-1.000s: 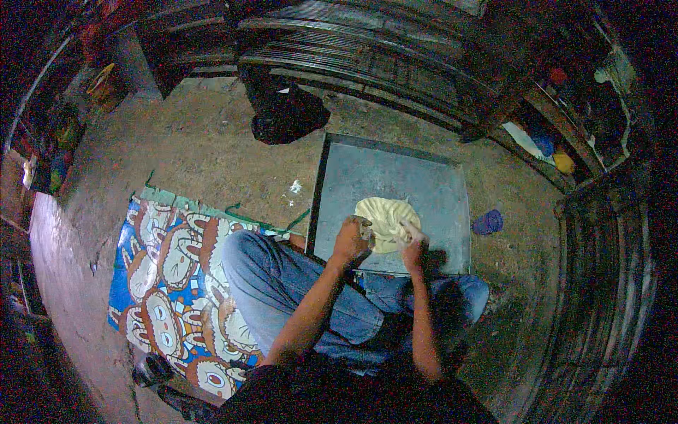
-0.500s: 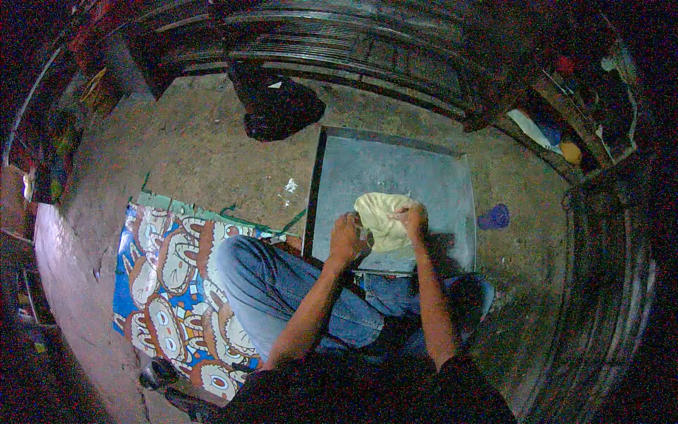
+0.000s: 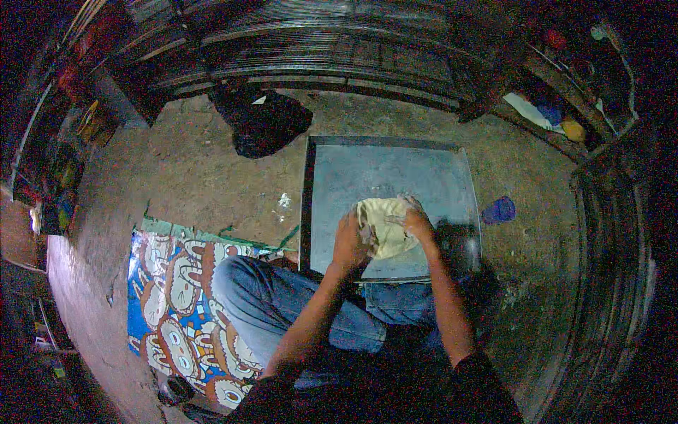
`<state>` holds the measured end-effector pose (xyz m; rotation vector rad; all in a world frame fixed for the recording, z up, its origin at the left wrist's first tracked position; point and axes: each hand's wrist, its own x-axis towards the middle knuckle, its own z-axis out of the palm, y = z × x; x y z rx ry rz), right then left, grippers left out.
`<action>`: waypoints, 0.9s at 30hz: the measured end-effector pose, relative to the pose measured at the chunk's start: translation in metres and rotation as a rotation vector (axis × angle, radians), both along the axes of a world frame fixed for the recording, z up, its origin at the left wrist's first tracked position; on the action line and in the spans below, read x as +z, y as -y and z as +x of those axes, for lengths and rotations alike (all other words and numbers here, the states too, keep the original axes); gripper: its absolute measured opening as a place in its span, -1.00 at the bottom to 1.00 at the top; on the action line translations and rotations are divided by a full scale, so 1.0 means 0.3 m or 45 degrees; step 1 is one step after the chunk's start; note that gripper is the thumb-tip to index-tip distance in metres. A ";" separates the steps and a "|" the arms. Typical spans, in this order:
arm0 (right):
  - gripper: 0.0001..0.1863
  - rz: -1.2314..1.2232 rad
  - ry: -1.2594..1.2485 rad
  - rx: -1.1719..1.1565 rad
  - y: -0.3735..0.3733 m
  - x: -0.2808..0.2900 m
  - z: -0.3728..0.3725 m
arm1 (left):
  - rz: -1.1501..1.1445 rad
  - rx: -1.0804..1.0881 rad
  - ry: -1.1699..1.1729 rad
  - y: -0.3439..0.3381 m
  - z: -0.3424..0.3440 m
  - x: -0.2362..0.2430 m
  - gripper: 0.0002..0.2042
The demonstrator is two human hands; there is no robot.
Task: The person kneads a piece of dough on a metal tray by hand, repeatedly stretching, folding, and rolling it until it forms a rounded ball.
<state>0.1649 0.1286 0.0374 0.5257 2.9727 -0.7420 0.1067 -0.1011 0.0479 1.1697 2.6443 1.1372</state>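
Note:
A soft, pale yellow piece of dough (image 3: pixel 390 225) lies on a large, low metal tray (image 3: pixel 392 169) in front of my crossed legs. My left hand (image 3: pixel 351 237) grips the dough along its left edge, with the fingers curled over it. At its upper right side my right hand (image 3: pixel 417 220) holds the edge, its fingertips whitish and slightly blurred. Between the hands the dough is bunched into a compact, rounded shape. Its underside is hidden.
Right of the tray a small purple cup (image 3: pixel 499 210) lies on the concrete floor. Behind the tray's left corner rests a black plastic bag (image 3: pixel 265 127). A cartoon-patterned mat (image 3: pixel 173 293) is under my left knee. Slatted metal (image 3: pixel 296 46) runs along the back.
The dough has gone from a wider, folded spread to a narrower, rounder shape. My right hand has shifted to its upper right edge. The whole view has tilted slightly.

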 end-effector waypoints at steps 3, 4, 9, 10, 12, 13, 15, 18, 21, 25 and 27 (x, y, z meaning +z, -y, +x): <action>0.06 0.146 -0.062 0.001 -0.006 -0.044 -0.009 | 0.066 0.062 0.121 -0.119 -0.079 -0.020 -0.32; 0.03 0.136 -0.095 0.012 0.007 -0.030 -0.050 | 0.015 0.084 -0.072 -0.144 -0.121 -0.084 -0.34; -0.17 0.198 0.170 0.051 -0.020 0.029 -0.068 | -0.414 0.045 -0.213 -0.236 -0.100 -0.060 -0.43; -0.21 0.171 0.112 0.023 -0.027 0.023 -0.062 | -0.429 0.013 -0.188 -0.245 -0.097 -0.057 -0.44; -0.30 0.146 -0.016 0.003 -0.022 0.022 -0.052 | -0.350 0.078 -0.282 -0.247 -0.098 -0.055 -0.47; -0.34 0.149 -0.086 0.011 -0.014 0.029 -0.050 | -0.316 0.112 -0.327 -0.240 -0.099 -0.056 -0.48; -0.37 0.128 -0.127 0.020 -0.004 0.055 -0.040 | -0.401 0.019 -0.175 -0.239 -0.120 -0.039 -0.50; -0.36 0.023 -0.077 -0.018 0.025 0.117 -0.022 | -0.279 -0.024 -0.171 -0.222 -0.098 -0.005 -0.53; -0.41 -0.063 -0.213 -0.125 0.086 0.147 0.008 | -0.229 0.009 -0.187 -0.206 -0.094 -0.032 -0.57; -0.55 0.093 -0.470 -0.143 0.110 0.109 0.040 | -0.220 -0.032 -0.191 -0.179 -0.063 -0.039 -0.60; -0.61 0.100 -0.357 -0.121 0.095 0.118 0.044 | -0.250 -0.127 -0.237 -0.151 -0.052 -0.007 -0.54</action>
